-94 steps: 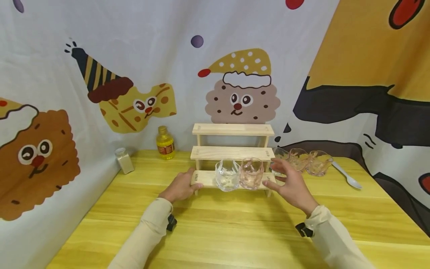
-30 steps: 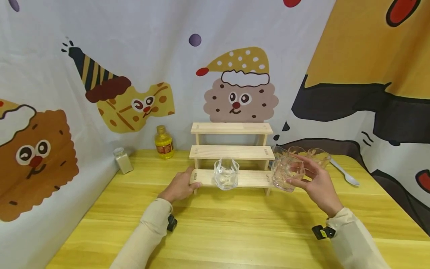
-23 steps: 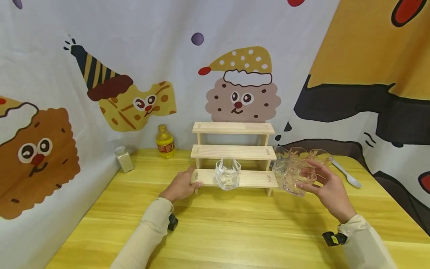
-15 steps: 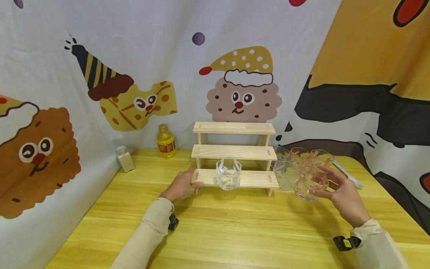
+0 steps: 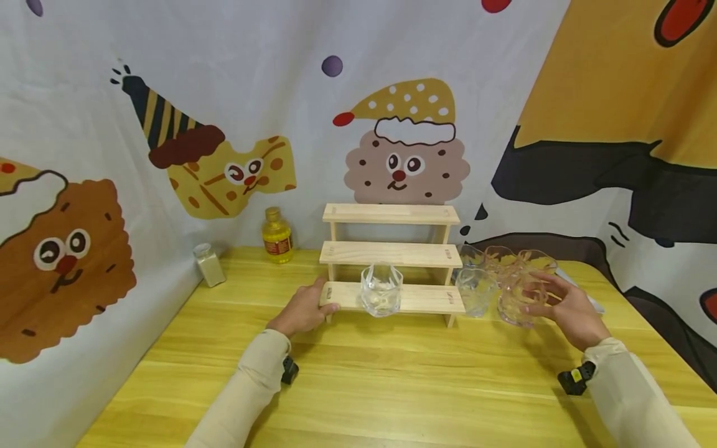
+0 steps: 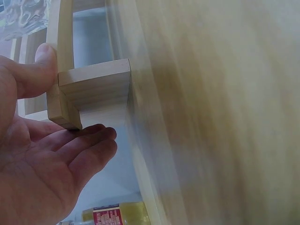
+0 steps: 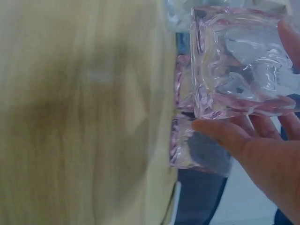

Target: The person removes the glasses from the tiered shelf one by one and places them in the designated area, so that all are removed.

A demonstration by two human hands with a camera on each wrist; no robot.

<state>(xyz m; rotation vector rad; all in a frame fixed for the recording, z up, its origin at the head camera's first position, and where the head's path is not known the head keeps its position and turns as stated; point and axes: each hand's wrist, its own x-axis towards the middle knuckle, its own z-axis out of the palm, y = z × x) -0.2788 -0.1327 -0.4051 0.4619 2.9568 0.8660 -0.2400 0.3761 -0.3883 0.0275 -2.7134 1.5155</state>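
A small three-tier wooden shelf stands at the table's middle back. My left hand grips the left end of its lowest step, thumb on the board in the left wrist view and fingers at its end. On that step sits one clear drinking glass. To the right of the shelf, my right hand holds a pinkish glass between thumb and fingers. The right wrist view shows this pink glass large, slightly off the table. Another clear glass stands between it and the shelf.
Several glasses cluster behind the held one, against the back cloth. A pale spoon lies partly hidden behind my right hand. At the back left are a yellow bottle and a white-filled shaker jar.
My right hand took the pink glass off the lowest step and carried it right, past the clear glass beside the shelf. My left hand stayed on the shelf.
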